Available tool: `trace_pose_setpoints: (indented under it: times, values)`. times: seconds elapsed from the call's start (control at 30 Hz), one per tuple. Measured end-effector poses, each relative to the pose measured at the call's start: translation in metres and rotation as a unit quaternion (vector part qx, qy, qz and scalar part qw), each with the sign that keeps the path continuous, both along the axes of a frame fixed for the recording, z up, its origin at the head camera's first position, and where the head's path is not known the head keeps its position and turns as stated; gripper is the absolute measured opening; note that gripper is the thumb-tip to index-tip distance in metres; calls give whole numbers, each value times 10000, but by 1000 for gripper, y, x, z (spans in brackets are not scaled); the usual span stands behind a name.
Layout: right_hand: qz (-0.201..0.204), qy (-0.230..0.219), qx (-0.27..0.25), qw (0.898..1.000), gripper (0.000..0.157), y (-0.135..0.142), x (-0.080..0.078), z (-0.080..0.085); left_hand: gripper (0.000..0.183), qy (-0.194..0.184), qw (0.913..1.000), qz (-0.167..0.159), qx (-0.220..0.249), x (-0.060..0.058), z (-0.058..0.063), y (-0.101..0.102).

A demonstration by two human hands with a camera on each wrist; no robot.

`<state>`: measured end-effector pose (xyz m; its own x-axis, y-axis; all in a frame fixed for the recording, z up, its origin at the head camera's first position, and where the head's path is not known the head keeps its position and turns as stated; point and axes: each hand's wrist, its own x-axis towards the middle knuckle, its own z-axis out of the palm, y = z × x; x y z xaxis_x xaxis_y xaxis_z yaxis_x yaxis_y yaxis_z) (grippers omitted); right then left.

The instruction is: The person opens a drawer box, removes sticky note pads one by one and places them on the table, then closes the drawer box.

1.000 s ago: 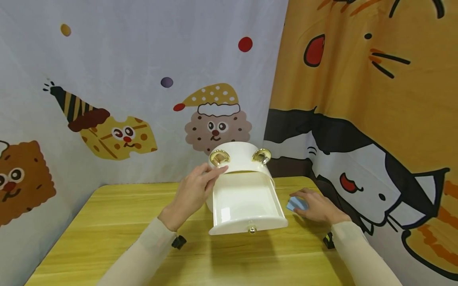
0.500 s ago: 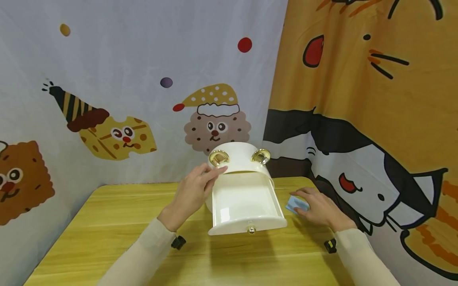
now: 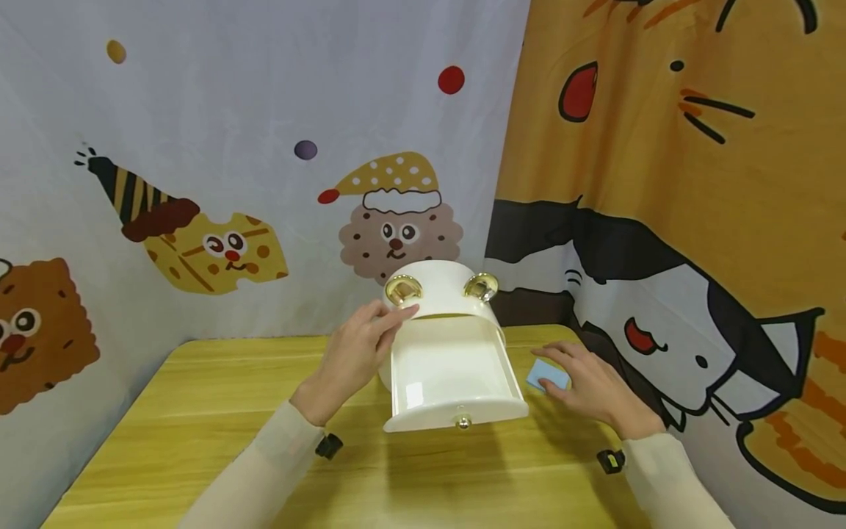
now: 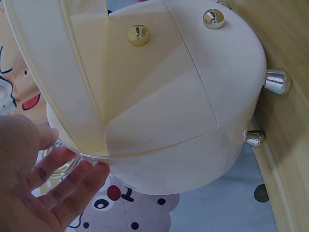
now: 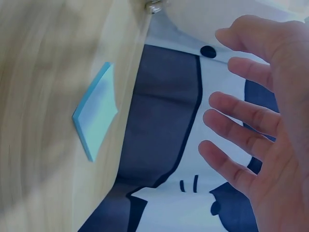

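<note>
A glossy white storage box (image 3: 441,283) with two gold-rimmed round eyes on top stands at the middle of the table. Its upper drawer (image 3: 449,360) is pulled out and holds nothing; a gold knob (image 3: 463,422) sits on its front. Fingers of my left hand (image 3: 350,353) touch the box's left side, beside the drawer opening. On the table to the right lies a thin light-blue slab (image 5: 96,113), like a sticky-note pad. Over it hovers my right hand (image 3: 588,382), fingers loosely spread and, in the right wrist view, apart from the slab.
The yellow wood-grain table (image 3: 218,411) ends close behind the box. Cartoon-printed curtains (image 3: 231,110) hang at the back and right. In the left wrist view, a shut lower drawer has its own knob (image 4: 213,18), and shiny metal feet (image 4: 277,81) support the box.
My right hand has shifted slightly off the blue slab, its fingers opening, and more of the slab's top shows. The left hand and the drawer stay in place.
</note>
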<state>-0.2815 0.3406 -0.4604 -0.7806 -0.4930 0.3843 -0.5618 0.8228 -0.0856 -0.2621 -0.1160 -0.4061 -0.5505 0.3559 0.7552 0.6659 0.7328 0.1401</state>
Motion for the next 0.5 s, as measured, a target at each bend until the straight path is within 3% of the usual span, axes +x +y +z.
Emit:
trace_pose_setpoints:
  times: [0.5]
  values:
    - [531,917,-408,9935,56,-19,22,14,44,-94,9999,45,23,1,0,1]
